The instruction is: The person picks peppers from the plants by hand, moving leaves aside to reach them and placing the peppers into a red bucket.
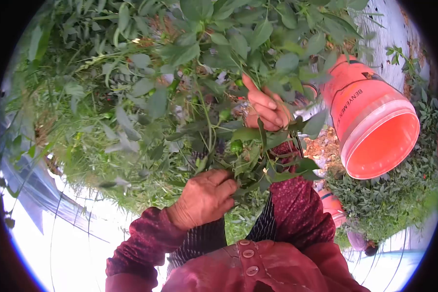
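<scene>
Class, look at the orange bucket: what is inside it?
Through the open mouth of the orange bucket only its bare, glowing inner wall shows; no fruit or leaves are visible. Its lower inside, behind the near rim, is hidden, so something could lie there.

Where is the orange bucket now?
In the head view, the orange bucket is on the right, beside the leafy plant, just right of the right hand.

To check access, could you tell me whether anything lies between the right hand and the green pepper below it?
Yes: leaves cross the gap between the right hand and the green pepper; nothing else shows.
</scene>
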### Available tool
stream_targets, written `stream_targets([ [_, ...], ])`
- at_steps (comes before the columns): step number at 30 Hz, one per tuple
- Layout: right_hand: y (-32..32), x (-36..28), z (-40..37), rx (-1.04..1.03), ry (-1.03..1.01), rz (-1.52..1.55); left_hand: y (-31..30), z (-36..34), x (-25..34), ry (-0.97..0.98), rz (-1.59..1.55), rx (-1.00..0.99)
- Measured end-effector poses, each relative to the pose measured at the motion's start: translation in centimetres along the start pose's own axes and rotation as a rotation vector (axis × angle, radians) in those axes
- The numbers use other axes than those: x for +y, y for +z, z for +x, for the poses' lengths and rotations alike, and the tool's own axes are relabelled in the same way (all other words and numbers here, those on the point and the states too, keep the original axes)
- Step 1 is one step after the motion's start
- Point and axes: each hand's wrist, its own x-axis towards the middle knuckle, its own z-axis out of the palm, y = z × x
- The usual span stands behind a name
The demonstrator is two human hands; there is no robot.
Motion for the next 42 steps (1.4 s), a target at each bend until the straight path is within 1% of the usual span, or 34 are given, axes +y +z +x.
stream_targets([
  [2,-0.5,0.0,1.3,-0.169,0.085,0.023,-0.2,0.6,-1.0,-0.137,-0.211,0.017],
  [3,-1.3,0.5,1.7,-0.276,0.072,0.078,-0.4,0.8,-2.2,-0.15,-0.399,0.082],
  [4,-1.7,0.9,1.6,-0.268,0.079,0.082,-1.2,0.5,-2.9,-0.156,-0.405,0.089],
  [6,-0.6,2.0,1.4,-0.119,-0.031,0.12,-3.3,0.8,-3.1,-0.687,-1.132,0.305],
  [7,0.3,2.5,1.3,0.015,-0.083,0.127,-3.2,0.9,-3.7,-0.689,-0.816,0.308],
  [8,0.1,2.7,1.3,0.02,-0.084,0.113,-2.9,0.9,-4.3,-0.678,-0.827,0.307],
  [10,-1.1,2.9,1.4,-0.071,-0.051,0.073,-2.4,1.2,-5.1,-0.128,-0.193,0.256],
  [11,-1.2,3.3,1.5,-0.098,-0.053,0.077,-2.9,1.1,-4.5,-0.087,-0.116,0.154],
  [12,-1.1,3.6,1.4,-0.093,-0.058,0.074,-2.7,1.0,-4.4,-0.085,-0.122,0.151],
  [14,-0.5,4.1,0.9,-0.027,-0.088,0.102,-2.1,1.2,-4.2,-0.056,0.127,0.003],
  [15,0.0,4.5,0.6,-0.028,-0.089,0.098,-1.8,1.3,-4.2,-0.004,0.183,0.01],
  [17,1.1,5.5,-0.2,0.326,-0.196,-0.005,-1.3,1.0,-4.0,0.061,0.277,0.045],
  [18,1.0,5.7,-0.6,0.319,-0.196,-0.015,-1.3,0.8,-3.8,0.12,0.371,0.081],
  [19,0.4,5.8,-1.3,0.324,-0.17,-0.15,-1.6,0.2,-2.9,0.068,0.345,0.017],
  [20,0.6,6.4,-1.2,0.327,-0.146,-0.279,-1.9,-0.5,-2.3,0.074,0.351,0.017],
  [21,0.7,7.1,-1.3,0.387,-0.145,-0.26,-2.2,-1.3,-1.8,-0.005,0.384,-0.061],
  [22,1.0,8.0,-1.3,0.377,-0.15,-0.257,-2.4,-2.1,-1.4,-0.085,0.418,-0.137],
  [23,2.1,8.6,-0.5,0.78,-0.199,-0.446,-2.5,-2.5,-1.5,-0.052,0.537,-0.069],
  [24,2.9,8.6,-0.1,1.183,-0.26,-0.63,-3.4,-2.4,-1.0,-0.029,0.553,-0.065],
  [25,2.4,7.1,-0.6,0.937,-0.146,-0.667,-4.8,-2.2,0.0,-0.031,0.505,-0.086],
  [26,1.3,6.3,-1.2,0.921,-0.164,-0.668,-5.7,-2.2,0.5,-0.039,0.458,-0.11],
  [27,0.1,5.8,-1.8,0.811,-0.182,-0.612,-6.1,-2.7,0.5,-0.106,0.371,-0.1],
  [28,0.2,6.0,-1.5,0.704,-0.194,-0.553,-6.3,-1.9,0.9,-0.103,0.386,-0.108],
  [29,1.5,6.6,-1.5,0.889,-0.194,-0.745,-6.4,-0.6,1.3,-0.083,0.225,0.029],
  [30,1.2,7.0,-1.6,0.87,-0.195,-0.745,-6.5,1.0,2.0,-0.061,0.064,0.172],
  [32,0.2,7.1,-1.4,0.901,-0.196,-1.067,-6.1,5.3,5.2,0.198,0.034,0.117],
  [33,0.4,7.3,-1.2,0.817,-0.256,-0.956,-4.8,7.1,6.6,0.245,0.077,0.056],
  [34,0.0,7.5,-1.3,0.809,-0.26,-0.951,-3.1,8.9,7.9,0.288,0.113,-0.011],
  [36,-1.6,7.5,-1.8,0.821,-0.217,-0.765,1.9,12.7,8.2,0.298,-0.16,0.025],
  [37,-2.5,7.9,-2.0,0.936,-0.239,-0.711,3.5,14.5,9.4,0.267,-0.257,-0.028],
  [38,-2.5,7.8,-1.4,0.917,-0.237,-0.7,4.8,15.9,10.6,0.225,-0.352,-0.092],
  [40,-2.2,7.9,-1.5,0.864,-0.169,-0.795,7.6,18.2,13.1,0.316,-0.388,0.003],
  [41,-2.1,7.7,-1.5,0.878,-0.133,-0.782,8.7,19.0,13.6,0.313,-0.385,0.002],
  [42,-2.1,7.5,-1.2,0.873,-0.138,-0.78,10.0,19.6,13.9,0.336,-0.359,0.273],
])
